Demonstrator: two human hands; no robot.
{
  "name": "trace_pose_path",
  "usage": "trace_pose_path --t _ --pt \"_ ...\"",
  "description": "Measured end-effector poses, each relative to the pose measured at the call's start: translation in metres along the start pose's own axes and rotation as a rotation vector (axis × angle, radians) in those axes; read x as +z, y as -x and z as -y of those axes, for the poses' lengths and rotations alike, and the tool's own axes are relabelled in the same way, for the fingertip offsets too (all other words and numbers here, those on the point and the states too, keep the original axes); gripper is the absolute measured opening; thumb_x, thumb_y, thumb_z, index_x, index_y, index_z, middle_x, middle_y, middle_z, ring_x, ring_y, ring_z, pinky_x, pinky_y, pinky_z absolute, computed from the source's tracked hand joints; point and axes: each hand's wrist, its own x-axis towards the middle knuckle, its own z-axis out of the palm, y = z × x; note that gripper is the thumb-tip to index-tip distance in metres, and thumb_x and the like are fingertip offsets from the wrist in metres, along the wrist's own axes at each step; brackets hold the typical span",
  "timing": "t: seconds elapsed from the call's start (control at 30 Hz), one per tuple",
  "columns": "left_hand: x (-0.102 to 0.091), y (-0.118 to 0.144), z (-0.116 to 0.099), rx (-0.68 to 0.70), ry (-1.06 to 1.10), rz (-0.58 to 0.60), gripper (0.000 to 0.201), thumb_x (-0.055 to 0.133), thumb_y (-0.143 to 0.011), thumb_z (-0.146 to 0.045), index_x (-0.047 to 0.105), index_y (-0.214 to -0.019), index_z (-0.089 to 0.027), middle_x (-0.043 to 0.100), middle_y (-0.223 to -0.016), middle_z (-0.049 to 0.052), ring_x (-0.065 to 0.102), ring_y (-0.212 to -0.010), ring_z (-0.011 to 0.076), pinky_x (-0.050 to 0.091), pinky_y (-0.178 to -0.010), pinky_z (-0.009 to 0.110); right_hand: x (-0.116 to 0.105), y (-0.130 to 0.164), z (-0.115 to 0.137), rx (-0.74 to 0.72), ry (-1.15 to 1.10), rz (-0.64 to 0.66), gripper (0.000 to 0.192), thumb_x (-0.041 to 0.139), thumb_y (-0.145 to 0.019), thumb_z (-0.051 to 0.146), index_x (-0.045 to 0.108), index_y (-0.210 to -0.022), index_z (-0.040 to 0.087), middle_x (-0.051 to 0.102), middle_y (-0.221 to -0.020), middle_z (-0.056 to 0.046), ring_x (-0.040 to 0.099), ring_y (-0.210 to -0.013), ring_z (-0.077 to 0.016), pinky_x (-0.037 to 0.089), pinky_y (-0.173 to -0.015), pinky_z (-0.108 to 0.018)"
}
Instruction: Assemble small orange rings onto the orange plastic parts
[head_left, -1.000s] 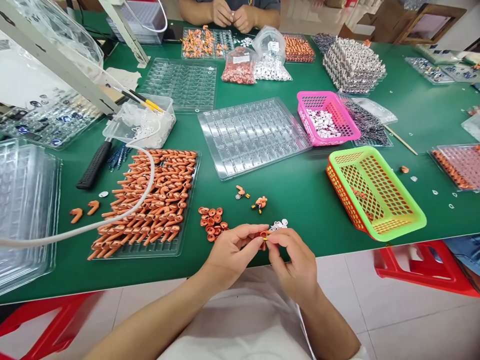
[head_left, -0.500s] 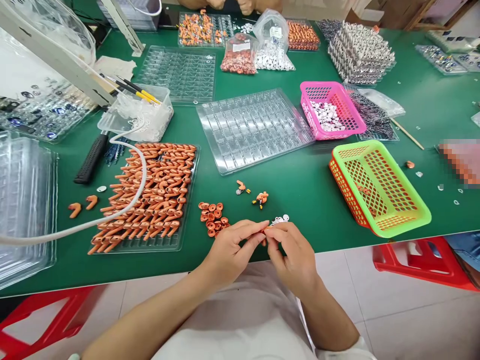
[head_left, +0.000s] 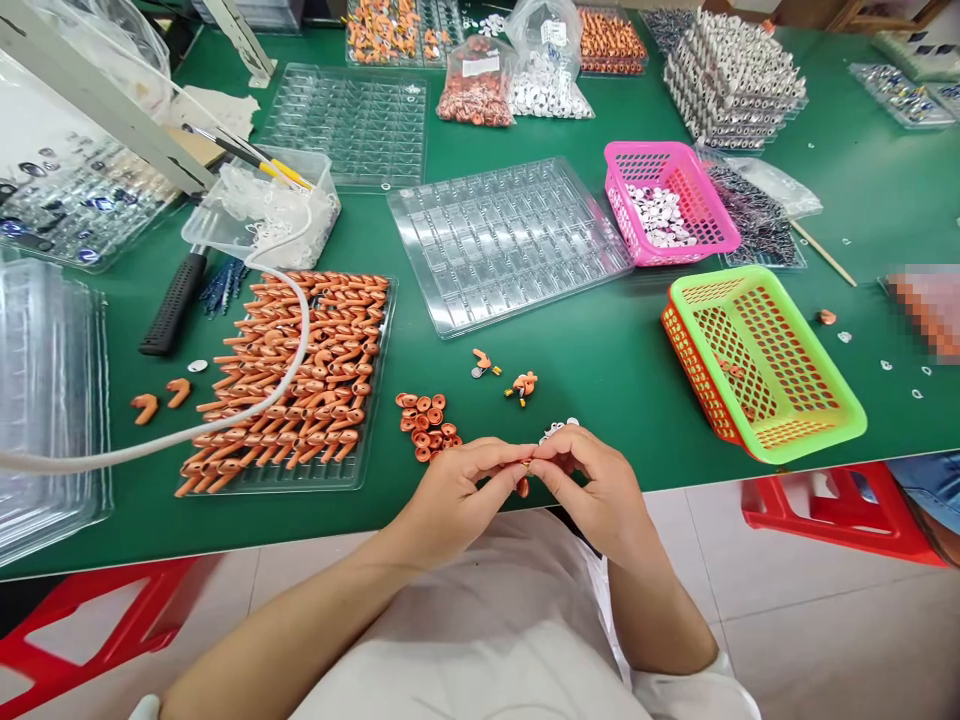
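Note:
My left hand (head_left: 469,490) and my right hand (head_left: 589,485) meet at the table's front edge, thumbs and index fingers pinched together. Between the fingertips is a small copper-orange earbud shell (head_left: 523,487), mostly hidden by the fingers, with a tiny yellowish bit showing at the pinch. Left of my hands lies a cluster of round orange earbud caps (head_left: 427,420). Beyond my fingers are two earbud pieces with small yellow parts, one (head_left: 482,362) farther left and the other (head_left: 523,387) nearer. Small white discs (head_left: 561,428) lie just behind my right hand, partly covered by it.
A clear tray full of orange earbud shells (head_left: 300,380) stands left, crossed by a white cable (head_left: 306,325). A bare clear tray (head_left: 510,245) lies ahead. At right are a pink basket (head_left: 626,215) of white pieces and stacked green and red baskets (head_left: 847,425).
My fingertips have shifted slightly around the small earbud shell, and its yellowish bit now shows. The whole view has tilted a little, so the table sits higher in the picture.

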Motion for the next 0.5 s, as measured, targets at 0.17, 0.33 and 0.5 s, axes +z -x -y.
trace_pose_path --t 0.17,0.33,0.5 --pt "0.004 -0.001 0.000 -0.027 0.018 -0.122 0.025 0.058 -0.089 -0.021 0.077 -0.105 -0.015 0.071 -0.084 0.008 0.068 -0.074 0.0165 0.054 -0.070 0.026 0.007 0.003 0.001 -0.048 0.023 -0.031 0.008 0.061 -0.092 0.015 0.065 -0.092 0.022 0.062 -0.085 0.000 0.056 -0.070 -0.0126 0.046 -0.059 -0.023" --pt "0.008 -0.002 0.002 -0.004 0.008 -0.165 0.026 0.057 -0.087 -0.020 0.078 -0.101 -0.013 0.073 -0.087 0.010 0.070 -0.076 0.0174 0.056 -0.070 0.026 0.018 0.003 0.002 -0.043 0.044 -0.107 0.012 0.058 -0.090 0.011 0.060 -0.085 0.022 0.057 -0.078 0.002 0.051 -0.065 -0.0116 0.041 -0.055 -0.023" --pt "0.010 -0.001 0.005 0.054 -0.057 -0.193 0.024 0.058 -0.086 -0.017 0.078 -0.099 -0.016 0.074 -0.086 0.007 0.070 -0.078 0.0163 0.055 -0.071 0.024 0.025 0.004 -0.001 -0.047 0.033 -0.157 0.014 0.056 -0.088 0.010 0.054 -0.080 0.022 0.053 -0.074 0.004 0.046 -0.062 -0.0116 0.037 -0.054 -0.023"
